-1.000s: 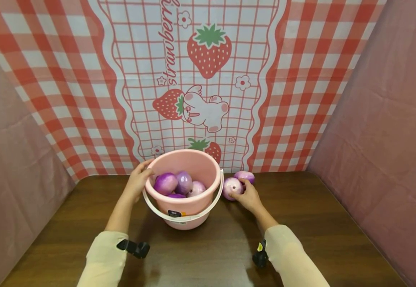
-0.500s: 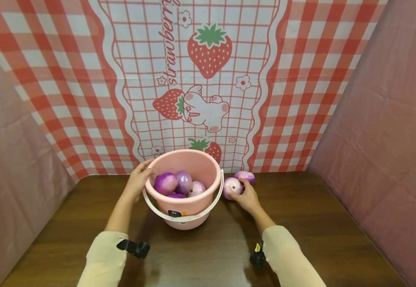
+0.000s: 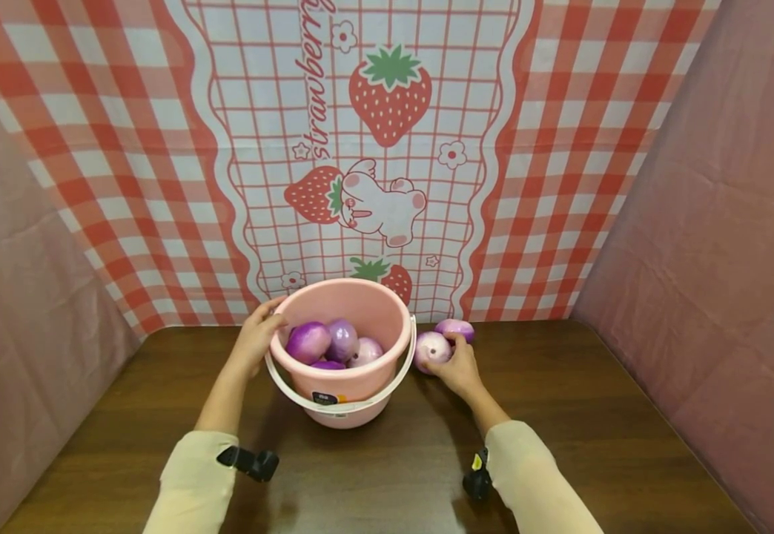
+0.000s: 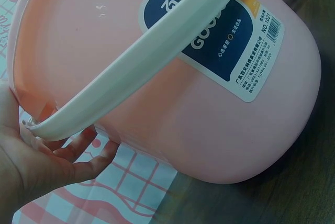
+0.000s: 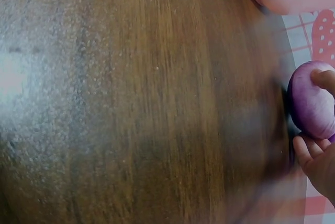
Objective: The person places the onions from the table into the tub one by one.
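A pink bucket (image 3: 372,386) with a white handle (image 4: 131,69) stands on the table, several purple onions (image 3: 308,342) inside it. My left hand (image 3: 255,341) grips the bucket at its left rim; in the left wrist view its fingers (image 4: 94,164) curl near the handle's end. To the right of the bucket, my right hand (image 3: 459,371) holds a purple and pale onion (image 3: 431,351) between thumb and fingers. The same onion (image 5: 311,101) shows at the edge of the right wrist view. Another onion (image 3: 455,327) lies just behind it, partly covered by my fingers.
The brown wooden table (image 3: 374,482) meets a strawberry-print checked cloth (image 3: 387,200) at its back edge. Pink cloth walls (image 3: 700,222) stand on both sides. The bucket's handle hangs down across its front.
My right forearm and wrist have shifted slightly left, while the fingers stay at the same onion. My left hand and the bucket have kept their places.
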Demonstrator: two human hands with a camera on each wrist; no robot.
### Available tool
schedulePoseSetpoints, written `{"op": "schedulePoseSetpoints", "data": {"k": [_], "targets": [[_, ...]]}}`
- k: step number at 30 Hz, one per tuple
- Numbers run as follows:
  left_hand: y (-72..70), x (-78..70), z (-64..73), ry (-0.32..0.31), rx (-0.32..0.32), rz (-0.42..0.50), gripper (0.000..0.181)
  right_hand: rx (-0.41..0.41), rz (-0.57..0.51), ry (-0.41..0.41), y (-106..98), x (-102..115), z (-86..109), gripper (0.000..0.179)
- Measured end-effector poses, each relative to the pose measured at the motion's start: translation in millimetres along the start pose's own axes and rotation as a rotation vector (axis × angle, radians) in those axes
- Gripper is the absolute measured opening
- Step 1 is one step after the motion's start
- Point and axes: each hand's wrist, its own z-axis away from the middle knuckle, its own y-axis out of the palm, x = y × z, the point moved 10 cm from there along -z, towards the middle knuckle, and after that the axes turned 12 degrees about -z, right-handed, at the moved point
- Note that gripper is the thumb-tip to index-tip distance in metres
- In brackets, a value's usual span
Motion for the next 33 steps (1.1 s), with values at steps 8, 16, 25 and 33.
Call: {"op": "schedulePoseSetpoints", "data": {"k": [8, 16, 25, 33], "targets": [[-0.2, 0.1, 0.7, -0.002, 0.002, 0.007, 0.056, 0.012, -0.041, 0.015, -3.2, -3.5, 0.3, 0.070], [-0.6, 0.1, -0.1, 0.003, 0.005, 0.005, 0.056, 0.030, -0.053, 0.010, -11.0, -0.7, -3.9, 0.065], [-1.1, 1.0, -0.8, 0.008, -0.003, 0.000, 0.055, 0.035, -0.078, -0.010, -19.6, 11.5, -5.7, 0.066], [-1.3, 0.4, -0.7, 0.007, -0.007, -0.001, 0.055, 0.052, -0.071, 0.030, -28.1, 15.7, -8.5, 0.071]]}}
